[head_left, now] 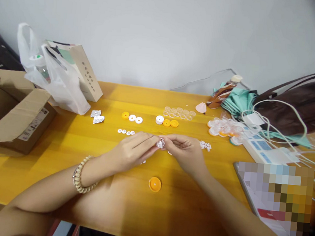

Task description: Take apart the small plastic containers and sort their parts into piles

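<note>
Head view | grip: left hand [131, 148] and right hand [186, 153], fingertips pinched closed on small shiny piece [160, 144] above table [102, 205] | progress: apparently partway — clear-topped discs [216, 126] heaped right; clear rings [179, 110] and orange discs [168, 124] loose far, orange cap [155, 184] near.

The bare left hand [135, 148] extends past the pale beige, beaded bracelet [78, 175] encircling its wrist, back upward, fingers together and bent. Farther right of the bracelet, the bare right hand [185, 152] curls inward, its thumb and fingertips pinching close against the left fingertips. The bare left forearm [46, 189] slants down leftward from the bracelet; the bare right forearm [229, 203] lies well to its right.
</note>
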Tool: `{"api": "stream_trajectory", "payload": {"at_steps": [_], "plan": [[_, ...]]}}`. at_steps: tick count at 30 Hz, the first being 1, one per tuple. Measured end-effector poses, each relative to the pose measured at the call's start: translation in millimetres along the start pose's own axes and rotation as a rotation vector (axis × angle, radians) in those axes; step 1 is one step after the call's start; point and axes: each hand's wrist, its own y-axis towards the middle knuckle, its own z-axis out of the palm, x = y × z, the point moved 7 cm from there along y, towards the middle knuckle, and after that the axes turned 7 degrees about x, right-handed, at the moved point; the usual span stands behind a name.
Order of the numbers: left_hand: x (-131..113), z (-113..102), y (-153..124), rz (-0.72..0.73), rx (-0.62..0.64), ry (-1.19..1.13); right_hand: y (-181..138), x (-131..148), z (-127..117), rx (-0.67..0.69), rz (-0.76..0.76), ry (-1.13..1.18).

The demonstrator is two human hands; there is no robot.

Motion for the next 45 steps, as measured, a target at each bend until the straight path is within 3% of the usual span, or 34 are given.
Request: {"api": "stream_trajectory", "payload": {"at_steps": [6,15,17,24,27,31,35,39,45], "plan": [[17,-2,0,-0.225,-0.055,-0.36,2,2,-2,-0.009,0.045,0.093],[36,11,-5,-0.474,-0.061,-0.602,6,0,0,0.052,0.017,0.035],[34,11,-4,-0.432,-0.063,-0.549,8,-2,-2,0.078,0.046,0.036],[14,0,-6,-0.043,-0.088,-0.024,14,-19,-12,0.059,0.144,0.144],[15,-5,-5,-0.034,-0.103,0.006,18,-24,-26,0.041,0.168,0.104],[23,-9,-2,-0.159,-0.124,-0.19,27,-38,-44,0.138,0.274,-0.265],[35,-1,-5,-0.396,-0.097,-0.427,33,-58,-56,0.197,0.334,-0.639],[45,16,-12,-0.647,-0.055,-0.766,35,-69,-54,0.233,0.317,-0.729],[49,34,-15,-0.861,-0.096,-1.202,33,-74,-54,0.266,0.323,-0.733]]}}
